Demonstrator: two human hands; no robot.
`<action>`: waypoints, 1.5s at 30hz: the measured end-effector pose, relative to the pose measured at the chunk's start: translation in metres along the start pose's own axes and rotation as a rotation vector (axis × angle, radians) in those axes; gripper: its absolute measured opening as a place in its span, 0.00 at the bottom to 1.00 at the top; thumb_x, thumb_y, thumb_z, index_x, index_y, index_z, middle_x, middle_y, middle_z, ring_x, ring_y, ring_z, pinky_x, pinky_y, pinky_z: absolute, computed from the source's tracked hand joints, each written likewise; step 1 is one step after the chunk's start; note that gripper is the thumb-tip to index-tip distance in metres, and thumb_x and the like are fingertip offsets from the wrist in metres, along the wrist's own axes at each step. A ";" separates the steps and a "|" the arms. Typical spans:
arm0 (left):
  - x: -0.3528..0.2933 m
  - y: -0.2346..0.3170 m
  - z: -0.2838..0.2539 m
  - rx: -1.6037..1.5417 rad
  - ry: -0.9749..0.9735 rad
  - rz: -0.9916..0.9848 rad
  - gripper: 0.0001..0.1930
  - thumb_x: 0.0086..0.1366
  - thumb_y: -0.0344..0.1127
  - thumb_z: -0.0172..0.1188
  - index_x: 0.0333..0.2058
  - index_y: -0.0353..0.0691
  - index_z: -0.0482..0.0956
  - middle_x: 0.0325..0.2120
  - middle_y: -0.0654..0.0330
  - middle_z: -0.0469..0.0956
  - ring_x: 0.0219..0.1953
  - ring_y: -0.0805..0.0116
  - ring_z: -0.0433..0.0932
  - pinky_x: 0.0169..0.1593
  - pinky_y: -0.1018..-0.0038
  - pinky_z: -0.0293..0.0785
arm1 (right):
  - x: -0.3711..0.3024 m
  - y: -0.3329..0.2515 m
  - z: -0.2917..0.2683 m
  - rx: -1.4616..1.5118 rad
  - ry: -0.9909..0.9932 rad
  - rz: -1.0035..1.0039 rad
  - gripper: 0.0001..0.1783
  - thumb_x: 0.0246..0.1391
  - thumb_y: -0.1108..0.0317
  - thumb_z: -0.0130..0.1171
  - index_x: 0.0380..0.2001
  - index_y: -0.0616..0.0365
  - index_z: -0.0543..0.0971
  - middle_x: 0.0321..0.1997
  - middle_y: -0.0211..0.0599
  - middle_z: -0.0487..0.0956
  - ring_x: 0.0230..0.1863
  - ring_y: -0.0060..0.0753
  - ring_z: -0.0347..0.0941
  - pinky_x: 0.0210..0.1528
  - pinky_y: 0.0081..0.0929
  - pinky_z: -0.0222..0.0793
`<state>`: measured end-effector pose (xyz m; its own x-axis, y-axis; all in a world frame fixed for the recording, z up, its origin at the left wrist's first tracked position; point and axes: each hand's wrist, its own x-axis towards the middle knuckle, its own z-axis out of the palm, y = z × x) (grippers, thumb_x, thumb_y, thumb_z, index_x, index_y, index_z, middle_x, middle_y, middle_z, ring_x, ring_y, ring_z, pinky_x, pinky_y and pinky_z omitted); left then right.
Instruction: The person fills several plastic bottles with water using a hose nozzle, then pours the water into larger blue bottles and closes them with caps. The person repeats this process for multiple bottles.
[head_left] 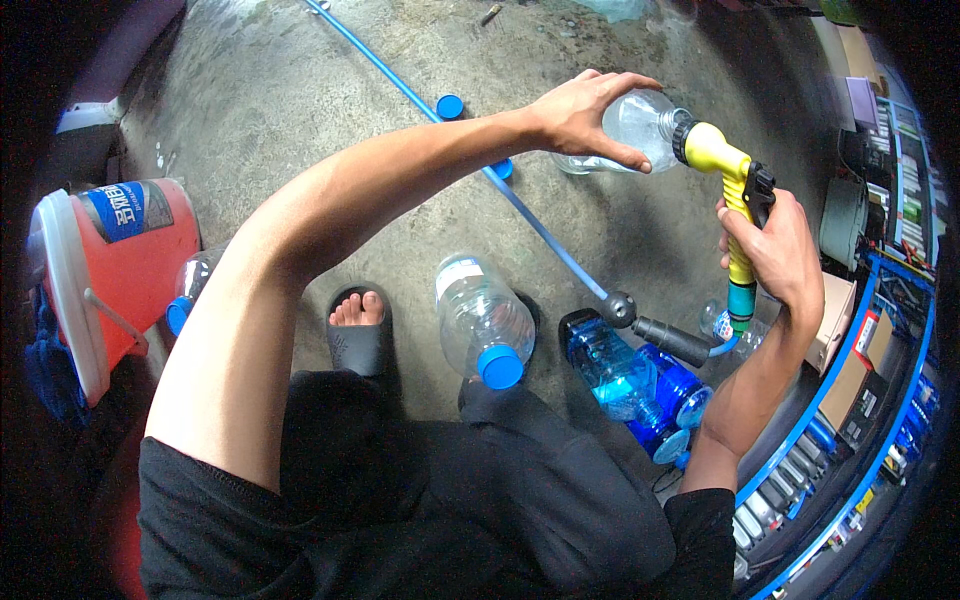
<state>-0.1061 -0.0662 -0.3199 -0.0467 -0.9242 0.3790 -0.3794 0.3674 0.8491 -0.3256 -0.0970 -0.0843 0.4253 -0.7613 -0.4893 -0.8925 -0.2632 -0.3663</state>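
My left hand is wrapped around a clear plastic bottle, tilted on its side with its neck to the right. A yellow hose spray nozzle is gripped in my right hand, fingers around its handle. The black tip of the nozzle is at the bottle's mouth; whether it touches the rim I cannot tell. At the bottom of the handle is a teal connector with a thin blue hose. Below my left forearm, a capped clear bottle stands by my feet.
A long blue pole with a black ball end crosses the concrete floor. Near it lie blue caps. Bottles of blue liquid sit by my right leg. A red bucket is left, blue-edged shelves right.
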 end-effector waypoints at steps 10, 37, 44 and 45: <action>0.000 -0.001 0.000 -0.002 0.000 -0.004 0.55 0.50 0.66 0.79 0.71 0.46 0.68 0.63 0.48 0.76 0.66 0.46 0.71 0.72 0.52 0.65 | 0.001 0.002 0.000 0.014 0.000 -0.012 0.14 0.61 0.63 0.63 0.38 0.66 0.82 0.23 0.35 0.83 0.22 0.27 0.83 0.29 0.30 0.81; 0.000 0.001 0.000 0.000 -0.010 -0.026 0.55 0.50 0.67 0.79 0.72 0.47 0.68 0.64 0.48 0.75 0.67 0.46 0.70 0.72 0.52 0.65 | 0.003 0.006 0.000 0.017 -0.014 -0.015 0.14 0.61 0.63 0.63 0.39 0.66 0.82 0.24 0.35 0.83 0.23 0.27 0.83 0.29 0.30 0.80; 0.001 0.001 -0.001 -0.028 0.001 -0.020 0.57 0.47 0.72 0.77 0.70 0.45 0.70 0.65 0.47 0.75 0.67 0.43 0.70 0.72 0.53 0.65 | 0.003 0.006 -0.001 -0.001 -0.021 -0.015 0.14 0.61 0.64 0.64 0.39 0.66 0.82 0.24 0.36 0.83 0.23 0.27 0.83 0.29 0.30 0.80; 0.000 0.001 -0.001 -0.027 0.000 -0.021 0.57 0.47 0.72 0.77 0.70 0.45 0.70 0.65 0.48 0.75 0.67 0.43 0.70 0.72 0.53 0.66 | 0.003 0.006 -0.001 -0.003 -0.022 -0.013 0.13 0.61 0.64 0.64 0.39 0.66 0.82 0.24 0.36 0.84 0.23 0.27 0.83 0.29 0.30 0.80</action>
<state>-0.1060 -0.0661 -0.3187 -0.0390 -0.9318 0.3608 -0.3549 0.3504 0.8667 -0.3296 -0.1011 -0.0870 0.4403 -0.7446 -0.5018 -0.8873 -0.2751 -0.3703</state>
